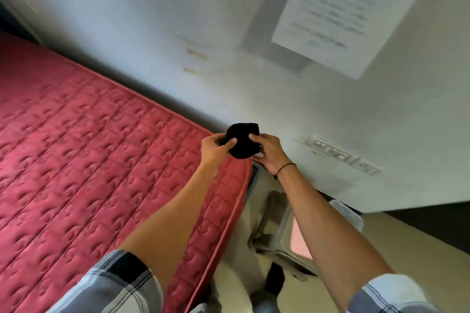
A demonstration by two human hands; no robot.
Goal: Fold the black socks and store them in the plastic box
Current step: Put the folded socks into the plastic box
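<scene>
i hold a balled black sock (243,141) between my closed left hand (215,148) and right hand (270,152), folding nearly done. next i judge it goes down into the plastic box (349,212) below my right arm.

Head camera looks forward and down, tilted, near a red mattress (89,160).
</scene>
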